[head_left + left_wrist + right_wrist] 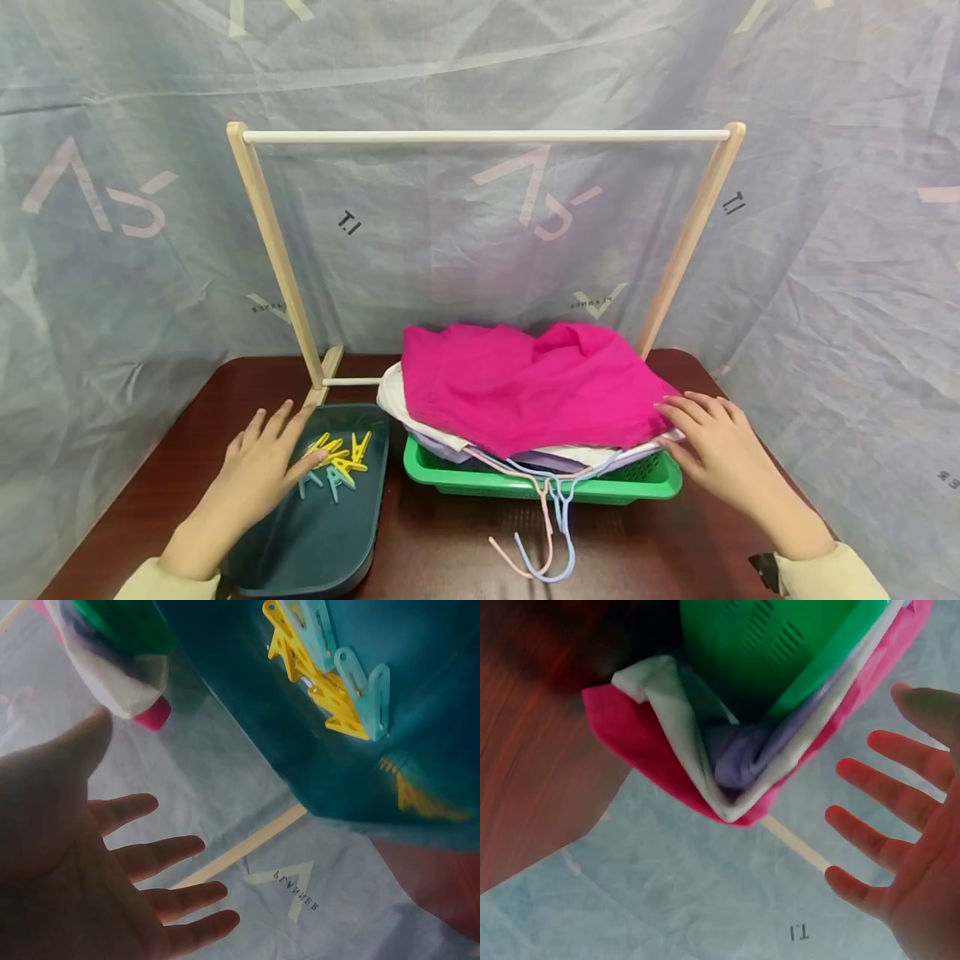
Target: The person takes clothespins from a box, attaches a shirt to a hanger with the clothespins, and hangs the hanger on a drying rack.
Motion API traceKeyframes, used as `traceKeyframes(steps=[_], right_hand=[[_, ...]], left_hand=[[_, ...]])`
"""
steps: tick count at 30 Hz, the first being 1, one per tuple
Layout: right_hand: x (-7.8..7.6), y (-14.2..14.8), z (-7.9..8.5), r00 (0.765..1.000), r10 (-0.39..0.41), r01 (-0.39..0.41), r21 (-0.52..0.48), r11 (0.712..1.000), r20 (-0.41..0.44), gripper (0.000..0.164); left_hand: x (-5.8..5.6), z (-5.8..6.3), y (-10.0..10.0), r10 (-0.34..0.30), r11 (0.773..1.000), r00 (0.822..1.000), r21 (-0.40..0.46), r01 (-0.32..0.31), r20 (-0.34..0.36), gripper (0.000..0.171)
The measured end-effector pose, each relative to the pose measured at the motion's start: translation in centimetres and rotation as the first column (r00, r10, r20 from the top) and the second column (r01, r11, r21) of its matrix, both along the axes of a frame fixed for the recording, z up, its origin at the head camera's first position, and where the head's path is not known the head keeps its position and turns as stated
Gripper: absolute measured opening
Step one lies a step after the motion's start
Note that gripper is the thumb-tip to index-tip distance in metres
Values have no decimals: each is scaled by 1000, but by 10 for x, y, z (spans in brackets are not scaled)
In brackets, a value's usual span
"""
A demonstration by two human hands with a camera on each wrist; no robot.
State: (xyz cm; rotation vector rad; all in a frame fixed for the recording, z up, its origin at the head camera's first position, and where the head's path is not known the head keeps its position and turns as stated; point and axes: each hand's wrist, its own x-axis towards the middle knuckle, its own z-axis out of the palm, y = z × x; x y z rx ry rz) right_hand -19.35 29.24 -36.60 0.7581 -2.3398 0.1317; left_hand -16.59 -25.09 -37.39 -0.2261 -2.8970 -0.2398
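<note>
Lying near right grip (716, 442): pink cloth (525, 387)

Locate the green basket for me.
In the head view, the green basket sits right of centre, under the magenta garment, right of the dark teal tray.

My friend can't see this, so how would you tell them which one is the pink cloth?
Start at the wooden rack standing on the table. In front of it is a green basket with cloth heaped on it, and the pink cloth lies on top. Its bright pink sets it apart from the white cloth underneath.
</note>
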Motion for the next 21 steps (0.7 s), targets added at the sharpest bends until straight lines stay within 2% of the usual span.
traceKeyframes(steps=[4,5,10,14,17,18,21], right_hand=[[-5,-6,-4,998,57,-58,-14,998,-32,60],[-6,-7,-5,997,66,-66,-14,998,-33,59],[-7,-10,-11,997,73,-73,-1,997,-19,24],[-10,-10,-15,997,72,-71,22,997,-19,31],[-13,-10,-17,996,87,-86,32,996,-29,16],[-14,-10,-17,995,90,-88,33,996,-34,21],[-18,-11,-16,995,91,-89,42,995,-49,17]], left_hand=[[-2,-4,3,-34,999,999,-29,33,-17,66],[-2,-5,4,-42,998,999,-38,42,-19,66],[-5,-8,9,-75,995,997,-63,74,-6,63],[-6,-9,13,-93,992,996,-87,94,16,58],[-6,-10,16,-101,989,995,-103,103,25,55],[-6,-10,16,-103,989,994,-107,105,28,54],[-6,-9,17,-109,986,993,-124,113,42,53]])
